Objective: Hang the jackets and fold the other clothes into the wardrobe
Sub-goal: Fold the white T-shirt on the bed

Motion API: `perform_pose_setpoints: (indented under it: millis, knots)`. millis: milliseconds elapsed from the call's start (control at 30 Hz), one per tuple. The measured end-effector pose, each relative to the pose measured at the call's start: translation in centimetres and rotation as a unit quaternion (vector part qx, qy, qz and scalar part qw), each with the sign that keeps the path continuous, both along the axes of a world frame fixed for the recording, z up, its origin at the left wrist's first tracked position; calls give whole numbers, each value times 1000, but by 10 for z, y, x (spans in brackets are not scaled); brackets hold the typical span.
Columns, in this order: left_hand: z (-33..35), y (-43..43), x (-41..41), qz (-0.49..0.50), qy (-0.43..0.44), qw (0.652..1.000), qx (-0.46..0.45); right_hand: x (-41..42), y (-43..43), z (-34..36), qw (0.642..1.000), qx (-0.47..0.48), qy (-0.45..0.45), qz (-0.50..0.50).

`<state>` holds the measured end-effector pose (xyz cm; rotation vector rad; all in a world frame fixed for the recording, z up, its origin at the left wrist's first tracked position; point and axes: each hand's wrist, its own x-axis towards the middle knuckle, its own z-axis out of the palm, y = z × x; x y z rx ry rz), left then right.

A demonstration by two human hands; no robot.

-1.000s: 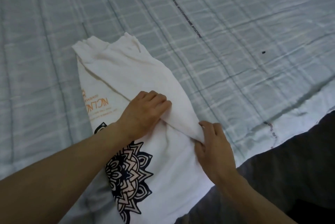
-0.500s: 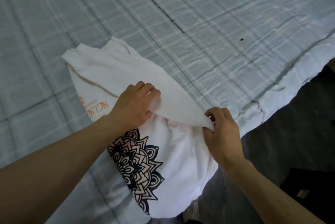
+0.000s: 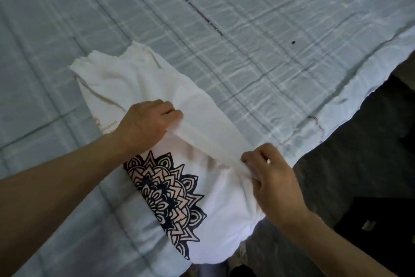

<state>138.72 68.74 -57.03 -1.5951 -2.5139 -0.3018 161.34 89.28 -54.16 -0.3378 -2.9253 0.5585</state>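
Sweatshirt (image 3: 139, 79) cloth is caught in both our grips. Our left grip (image 3: 146, 126) has its fingers curled into the upper part of the folded sleeve (image 3: 208, 128), which lies slantwise across the body of the garment. Our right grip (image 3: 274, 178) pinches the sleeve's other end between thumb and fingers, just beside the near edge of the bed. Between the two the sleeve is drawn fairly straight, with a shadow under it. Below our left wrist we see a black and pink mandala print (image 3: 166, 189), and farther up some orange lettering (image 3: 103, 124), partly covered by the wrist. The white garment lies on the pale green checked bedsheet (image 3: 247, 29) along the bed's near edge, its cuffs pointing toward the middle of the bed and its lower end bulging at the edge. Past that edge is dark floor (image 3: 359, 142).
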Motion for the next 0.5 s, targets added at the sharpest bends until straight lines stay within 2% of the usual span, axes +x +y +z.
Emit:
perform_pose_setpoints:
  millis: [100,200,367,433,500]
  knots:
    - [-2,-21,-1,-61,6,998,-35,15,-28,-4,997,11,-30,70]
    - [-10,-33,0,-73,-13,996,-58,21,-49,-18,987,9,-84,133]
    - [-17,-40,4,-58,-31,995,-69,19,-62,-26,973,-1,-173,150]
    - [-17,-42,2,-53,-77,992,-87,16,-57,-23,958,-53,-214,182]
    - [-12,-46,-1,-11,-171,983,-71,10,-45,-15,944,-122,-224,210]
